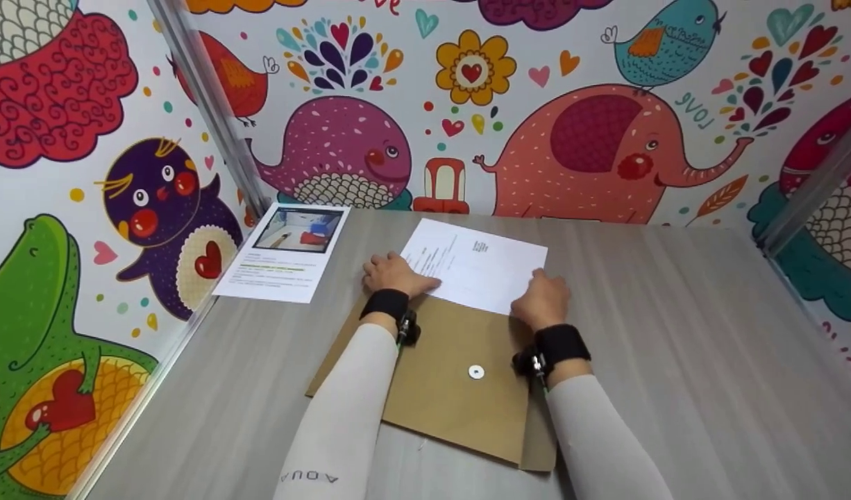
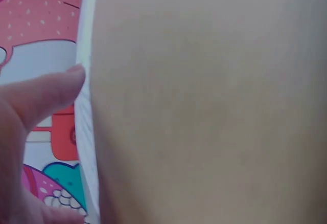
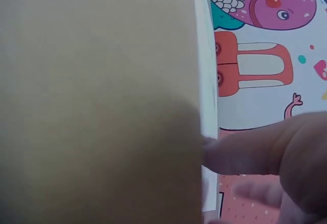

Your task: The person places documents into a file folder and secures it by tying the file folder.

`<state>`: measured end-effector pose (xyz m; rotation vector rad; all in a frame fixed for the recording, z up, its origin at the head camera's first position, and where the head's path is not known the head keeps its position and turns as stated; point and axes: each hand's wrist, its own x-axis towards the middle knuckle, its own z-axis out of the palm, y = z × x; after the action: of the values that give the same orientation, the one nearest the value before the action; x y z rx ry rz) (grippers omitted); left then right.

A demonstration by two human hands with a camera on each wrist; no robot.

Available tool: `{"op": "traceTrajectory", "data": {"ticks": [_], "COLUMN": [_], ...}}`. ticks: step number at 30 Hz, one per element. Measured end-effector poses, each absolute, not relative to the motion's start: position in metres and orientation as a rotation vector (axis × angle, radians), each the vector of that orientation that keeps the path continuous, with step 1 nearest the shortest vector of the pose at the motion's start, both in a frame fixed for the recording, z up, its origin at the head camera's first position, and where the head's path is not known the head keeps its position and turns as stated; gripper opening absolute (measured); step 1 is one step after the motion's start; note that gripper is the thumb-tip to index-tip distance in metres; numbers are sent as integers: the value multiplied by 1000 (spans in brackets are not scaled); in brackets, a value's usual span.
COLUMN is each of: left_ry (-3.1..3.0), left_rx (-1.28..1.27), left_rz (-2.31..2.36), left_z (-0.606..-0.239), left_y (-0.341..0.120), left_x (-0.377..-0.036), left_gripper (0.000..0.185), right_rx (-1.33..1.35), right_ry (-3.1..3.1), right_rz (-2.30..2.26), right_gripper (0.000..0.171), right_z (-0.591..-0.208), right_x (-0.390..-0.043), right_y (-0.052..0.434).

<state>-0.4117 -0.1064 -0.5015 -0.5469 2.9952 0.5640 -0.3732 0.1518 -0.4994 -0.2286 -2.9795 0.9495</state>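
Observation:
A white printed sheet (image 1: 477,264) lies half inside a brown envelope (image 1: 446,389) on the grey wooden table (image 1: 675,361). My left hand (image 1: 394,274) grips the sheet's left edge at the envelope's mouth. My right hand (image 1: 542,298) holds the sheet's near right corner. In the left wrist view my thumb (image 2: 46,96) touches the white sheet's edge (image 2: 87,132) beside the envelope (image 2: 204,106). The right wrist view shows a fingertip (image 3: 245,152) against the sheet's edge (image 3: 208,96), with the envelope (image 3: 97,101) filling the left side. The envelope has a round white clasp disc (image 1: 475,372).
A second printed sheet with a photo (image 1: 287,253) lies at the table's far left. Walls with colourful cartoon animals (image 1: 578,153) close in the table at the back and both sides, with metal corner posts (image 1: 210,104).

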Motion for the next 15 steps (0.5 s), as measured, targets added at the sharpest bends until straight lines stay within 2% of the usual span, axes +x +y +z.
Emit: {"op": "traceTrajectory", "data": {"ticks": [4, 7, 15], "left_ry": [3001, 3011, 3018], "left_rx": [-492, -506, -510], "left_rz": [581, 577, 573], "left_z": [-503, -504, -504], "left_y": [-98, -96, -99], "left_x": [-408, -408, -406], "left_gripper": [122, 122, 115], "right_rx": [-306, -284, -159], "right_ry": [-2952, -2953, -2979], "right_rz": [920, 886, 864], "right_gripper": [89, 95, 90], "right_z": [-502, -501, -503], "right_x": [-361, -358, -366], "right_y": [151, 148, 138]}}
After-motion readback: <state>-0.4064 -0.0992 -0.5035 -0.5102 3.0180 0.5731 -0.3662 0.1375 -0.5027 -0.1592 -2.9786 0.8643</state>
